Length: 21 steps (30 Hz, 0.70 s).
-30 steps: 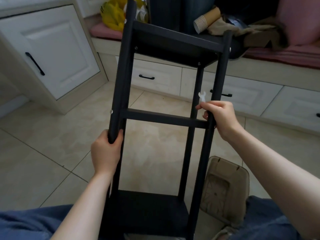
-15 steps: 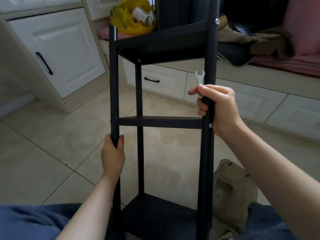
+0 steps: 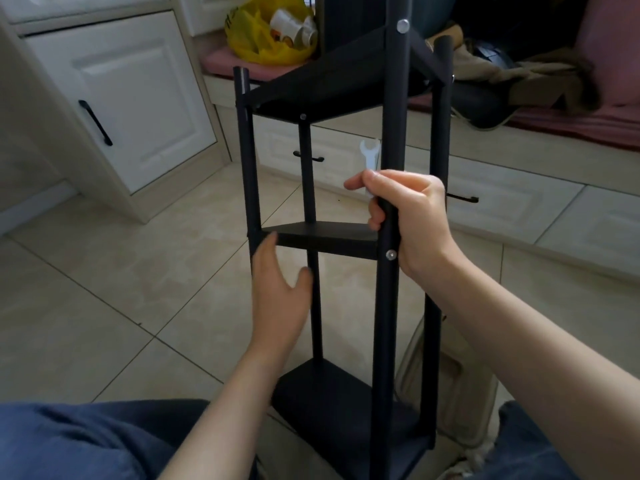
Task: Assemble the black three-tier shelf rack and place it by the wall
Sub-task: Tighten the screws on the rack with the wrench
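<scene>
The rack (image 3: 383, 323) stands upright between the person's knees, over the tiled floor (image 3: 104, 289), with three shelves on four posts. The right hand (image 3: 412, 216) is wrapped round the near post just above the middle shelf (image 3: 325, 235). A small white wrench (image 3: 370, 155) pinched in its fingers sticks up. The left hand (image 3: 277, 299) is spread wide with straight fingers, its fingertips at that shelf's left corner. Far behind, a yellow bag (image 3: 256, 39) sits on a bench, right of a white cabinet (image 3: 138, 98).

Beige tile floor (image 3: 104, 289), white cabinets (image 3: 138, 98)
</scene>
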Tool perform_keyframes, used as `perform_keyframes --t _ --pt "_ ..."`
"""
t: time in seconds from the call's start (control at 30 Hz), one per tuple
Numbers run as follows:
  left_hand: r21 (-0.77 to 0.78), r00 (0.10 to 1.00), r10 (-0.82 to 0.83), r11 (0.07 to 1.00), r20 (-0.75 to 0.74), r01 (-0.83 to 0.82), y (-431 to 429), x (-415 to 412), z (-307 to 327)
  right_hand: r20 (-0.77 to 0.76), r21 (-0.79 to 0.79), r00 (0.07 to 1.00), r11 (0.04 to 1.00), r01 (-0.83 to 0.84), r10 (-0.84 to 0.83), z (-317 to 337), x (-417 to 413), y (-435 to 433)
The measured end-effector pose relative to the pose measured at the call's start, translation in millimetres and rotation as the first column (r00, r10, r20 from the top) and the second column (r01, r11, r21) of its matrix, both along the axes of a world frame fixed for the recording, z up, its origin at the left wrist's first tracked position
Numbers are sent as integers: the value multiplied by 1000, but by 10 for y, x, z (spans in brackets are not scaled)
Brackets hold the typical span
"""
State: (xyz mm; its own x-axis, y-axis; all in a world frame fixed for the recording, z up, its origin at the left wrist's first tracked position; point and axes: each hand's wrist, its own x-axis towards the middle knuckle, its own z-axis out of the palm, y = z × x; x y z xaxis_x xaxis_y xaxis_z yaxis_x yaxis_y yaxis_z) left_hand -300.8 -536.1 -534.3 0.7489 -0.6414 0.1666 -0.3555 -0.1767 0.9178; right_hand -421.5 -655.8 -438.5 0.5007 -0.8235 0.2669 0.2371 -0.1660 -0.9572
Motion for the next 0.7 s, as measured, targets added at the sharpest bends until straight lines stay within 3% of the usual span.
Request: perform_keyframes --t 0.27,0.43,0.53,0.7 --pt "-181 918 -310 946 -246 271 109 -883 121 -33 -89 999 996 31 -34 61 181 169" --pt "-183 979 -92 981 -179 59 96 -780 80 -183 -227 981 969 -100 58 177 271 266" --pt "-220 979 -58 975 -197 13 109 -707 54 -253 -271 959 942 -199 130 211 272 269" --pt "-252 980 -50 968 -192 0 125 -649 32 -309 -294 942 928 -228 134 215 200 285"
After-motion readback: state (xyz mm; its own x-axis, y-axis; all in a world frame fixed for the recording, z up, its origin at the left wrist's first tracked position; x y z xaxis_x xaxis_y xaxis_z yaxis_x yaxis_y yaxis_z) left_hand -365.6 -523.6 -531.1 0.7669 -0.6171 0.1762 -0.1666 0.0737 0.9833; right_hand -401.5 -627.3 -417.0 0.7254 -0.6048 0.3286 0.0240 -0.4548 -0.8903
